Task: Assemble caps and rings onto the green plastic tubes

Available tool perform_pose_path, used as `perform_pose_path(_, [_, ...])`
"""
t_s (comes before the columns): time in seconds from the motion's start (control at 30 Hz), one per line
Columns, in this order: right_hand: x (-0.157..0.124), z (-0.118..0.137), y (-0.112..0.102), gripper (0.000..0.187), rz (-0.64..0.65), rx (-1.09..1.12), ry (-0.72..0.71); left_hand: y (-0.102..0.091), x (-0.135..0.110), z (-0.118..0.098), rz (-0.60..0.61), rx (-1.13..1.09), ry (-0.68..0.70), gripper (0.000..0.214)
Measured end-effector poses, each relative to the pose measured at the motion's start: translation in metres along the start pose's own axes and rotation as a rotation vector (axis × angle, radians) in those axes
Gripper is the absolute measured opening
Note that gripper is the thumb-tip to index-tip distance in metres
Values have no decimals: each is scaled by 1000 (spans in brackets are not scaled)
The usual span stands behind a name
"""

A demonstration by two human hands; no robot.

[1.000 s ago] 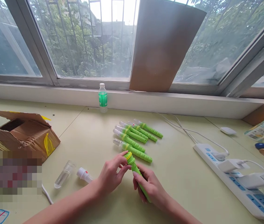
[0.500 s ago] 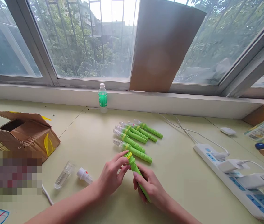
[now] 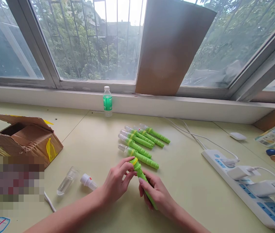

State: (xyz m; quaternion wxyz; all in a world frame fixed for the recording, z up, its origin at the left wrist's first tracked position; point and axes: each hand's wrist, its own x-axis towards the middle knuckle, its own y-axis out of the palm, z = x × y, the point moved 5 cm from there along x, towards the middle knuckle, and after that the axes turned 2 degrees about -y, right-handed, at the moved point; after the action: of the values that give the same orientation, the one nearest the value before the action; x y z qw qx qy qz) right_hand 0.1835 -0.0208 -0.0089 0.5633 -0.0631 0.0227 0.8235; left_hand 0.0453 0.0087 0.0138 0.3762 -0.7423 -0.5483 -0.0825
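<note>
My right hand (image 3: 157, 194) is wrapped round the lower part of a green ribbed handle (image 3: 140, 173) with a yellow-rimmed open top. Fingertips of my left hand (image 3: 117, 182) pinch that top end. Just beyond lies a row of several finished green handles with clear caps (image 3: 139, 142). To the left of my hands a loose clear cap (image 3: 67, 181) and a small white insert (image 3: 87, 181) lie on the pale yellow-green table (image 3: 96, 142).
An open cardboard box (image 3: 22, 137) sits at the left. A green-labelled water bottle (image 3: 107, 102) stands by the window sill. A white power strip (image 3: 244, 184) with plugs and cables runs along the right. A brown board (image 3: 171, 48) leans on the window.
</note>
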Motion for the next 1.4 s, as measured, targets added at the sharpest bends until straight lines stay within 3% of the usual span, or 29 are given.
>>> perform_pose_path(0.47, [1,-1,-2,37,-2,3,-14,2,-2,2,20,54,-5,20])
perform_pose_path(1.4, [0,1,-1,40,-3,4,-7,0,0,-1,20,64,-2,16])
